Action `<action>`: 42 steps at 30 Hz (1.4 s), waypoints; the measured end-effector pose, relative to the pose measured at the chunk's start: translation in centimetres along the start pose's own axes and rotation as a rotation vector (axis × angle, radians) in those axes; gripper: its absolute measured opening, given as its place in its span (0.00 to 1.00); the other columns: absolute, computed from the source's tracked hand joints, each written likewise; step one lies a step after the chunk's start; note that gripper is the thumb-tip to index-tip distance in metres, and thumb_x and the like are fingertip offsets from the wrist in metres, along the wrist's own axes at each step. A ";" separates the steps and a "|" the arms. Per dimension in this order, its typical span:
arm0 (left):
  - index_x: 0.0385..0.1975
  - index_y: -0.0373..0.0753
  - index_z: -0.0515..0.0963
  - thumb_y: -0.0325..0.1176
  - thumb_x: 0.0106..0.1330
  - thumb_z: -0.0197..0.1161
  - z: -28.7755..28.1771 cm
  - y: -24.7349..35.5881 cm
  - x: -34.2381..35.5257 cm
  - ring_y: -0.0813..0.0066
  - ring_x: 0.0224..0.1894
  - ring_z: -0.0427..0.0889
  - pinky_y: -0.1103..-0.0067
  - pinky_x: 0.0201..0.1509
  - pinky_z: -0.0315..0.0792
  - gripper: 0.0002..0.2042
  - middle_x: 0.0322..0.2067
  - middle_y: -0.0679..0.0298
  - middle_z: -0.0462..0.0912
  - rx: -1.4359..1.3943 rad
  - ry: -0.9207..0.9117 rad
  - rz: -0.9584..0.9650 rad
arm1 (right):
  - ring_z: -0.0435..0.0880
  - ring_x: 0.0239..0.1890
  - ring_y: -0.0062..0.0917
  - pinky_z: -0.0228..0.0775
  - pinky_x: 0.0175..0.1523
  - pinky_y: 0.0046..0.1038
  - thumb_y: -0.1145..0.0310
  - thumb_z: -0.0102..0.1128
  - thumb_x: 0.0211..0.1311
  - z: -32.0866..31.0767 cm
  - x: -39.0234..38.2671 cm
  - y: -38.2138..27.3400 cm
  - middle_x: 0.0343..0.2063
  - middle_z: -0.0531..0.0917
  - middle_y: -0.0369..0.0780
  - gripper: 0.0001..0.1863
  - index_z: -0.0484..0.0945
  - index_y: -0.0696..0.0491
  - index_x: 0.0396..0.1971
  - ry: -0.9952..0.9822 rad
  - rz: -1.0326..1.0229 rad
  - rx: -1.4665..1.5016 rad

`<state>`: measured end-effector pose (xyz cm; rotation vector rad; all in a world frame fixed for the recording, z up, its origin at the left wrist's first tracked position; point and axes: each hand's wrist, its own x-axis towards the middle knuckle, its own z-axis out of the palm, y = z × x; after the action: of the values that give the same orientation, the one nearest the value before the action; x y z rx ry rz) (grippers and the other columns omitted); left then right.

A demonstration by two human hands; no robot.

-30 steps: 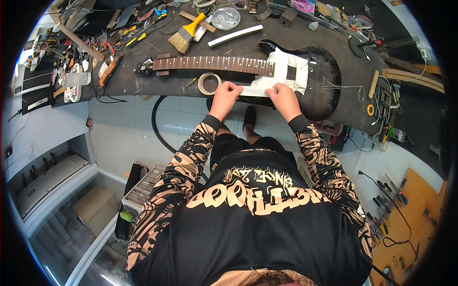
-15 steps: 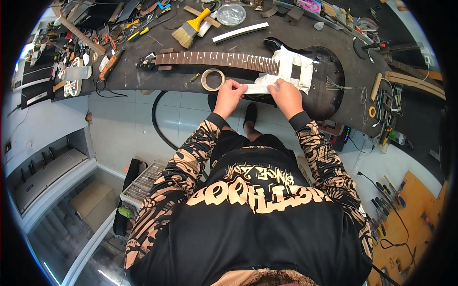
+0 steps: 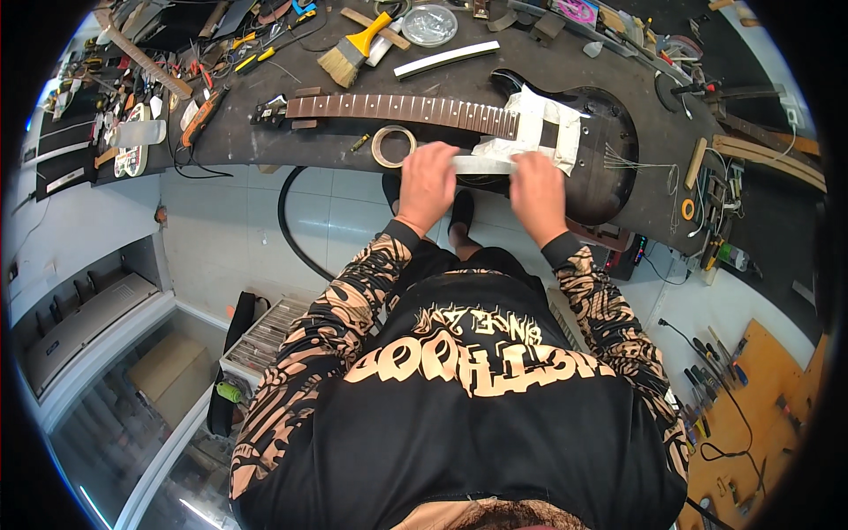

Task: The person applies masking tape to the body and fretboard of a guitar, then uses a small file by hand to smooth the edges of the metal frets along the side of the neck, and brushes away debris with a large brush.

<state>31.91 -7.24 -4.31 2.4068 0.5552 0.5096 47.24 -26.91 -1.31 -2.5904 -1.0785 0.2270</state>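
A short white strip of masking tape [image 3: 483,165] is stretched between my two hands at the bench's near edge. My left hand [image 3: 427,187] is closed on its left end, and my right hand [image 3: 538,196], slightly blurred, grips the other end. Just beyond lies a dark electric guitar [image 3: 609,115], its body on the right and its fretted neck [image 3: 397,108] running left. White masking tape [image 3: 530,115] covers part of the body around the end of the fretboard. A tape roll [image 3: 377,150] rests beside my left hand. The fingertips are partly hidden.
Behind the neck lie a yellow-handled brush [image 3: 344,64], a white bar [image 3: 446,60] and a round clear dish [image 3: 429,26]. Loose wire strings [image 3: 640,162] trail off the guitar body. An orange tool [image 3: 205,117] with a cord sits left. A black hose [image 3: 284,221] curves below the bench.
Both hands have turned with the backs more upward, still holding the tape strip by its ends. The right hand has shifted slightly right. The guitar has stayed put.
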 end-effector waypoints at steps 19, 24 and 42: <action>0.73 0.39 0.71 0.42 0.61 0.77 2.2 0.1 0.4 0.55 0.85 0.60 0.39 0.86 0.42 0.39 0.74 0.57 0.73 0.422 -0.335 0.318 | 0.56 0.89 0.30 0.41 0.90 0.50 0.75 0.61 0.70 3.6 -1.1 2.0 0.86 0.62 0.36 0.43 0.61 0.48 0.85 -0.075 -0.467 -0.161; 0.73 0.40 0.71 0.42 0.62 0.77 0.5 -0.6 0.5 0.54 0.85 0.60 0.39 0.86 0.44 0.38 0.77 0.56 0.70 0.440 -0.354 0.320 | 0.56 0.89 0.28 0.39 0.90 0.48 0.75 0.53 0.72 3.0 -1.3 2.8 0.86 0.61 0.36 0.41 0.61 0.48 0.86 -0.079 -0.437 -0.262; 0.72 0.31 0.72 0.40 0.89 0.56 3.3 0.5 -1.5 0.73 0.59 0.83 0.71 0.67 0.78 0.22 0.61 0.55 0.84 -0.858 -0.055 -0.697 | 0.62 0.86 0.32 0.47 0.89 0.47 0.72 0.57 0.72 3.0 -0.7 -0.2 0.83 0.67 0.40 0.37 0.66 0.53 0.82 -0.023 -0.473 -0.130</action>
<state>32.36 -9.86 -6.77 1.3028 0.8756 0.2769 45.80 -26.61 -4.04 -2.3514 -1.7198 0.0730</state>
